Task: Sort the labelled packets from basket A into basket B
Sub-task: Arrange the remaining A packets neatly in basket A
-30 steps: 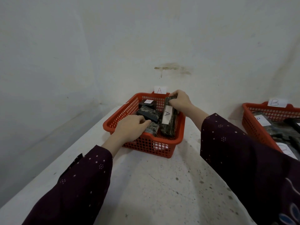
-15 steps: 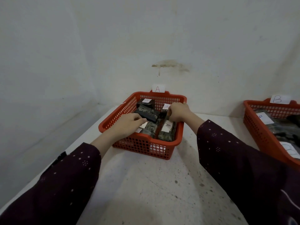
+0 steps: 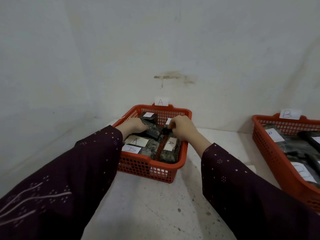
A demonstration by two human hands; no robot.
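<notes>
Basket A (image 3: pixel 182 159), red plastic with a paper "A" tag (image 3: pixel 161 101) on its far rim, stands in the table's corner. Inside lie several dark camouflage packets with white "A" labels. A dark packet (image 3: pixel 153 131) lies across the others in the middle. My left hand (image 3: pixel 132 126) grips its left end and my right hand (image 3: pixel 181 128) pinches its right end. Its label is not visible. Basket B (image 3: pixel 270 156), red with a "B" tag (image 3: pixel 288 114), stands at the right edge and holds several dark packets with white labels.
White walls meet in a corner just behind basket A. The speckled white table (image 3: pixel 155 205) stretches toward me between my dark dotted sleeves. A gap of bare table separates the two baskets.
My right hand let go of the upright "A" packet, which now lies flat at the right of basket A. Both hands moved onto the dark packet in the middle. The view shifted closer.
</notes>
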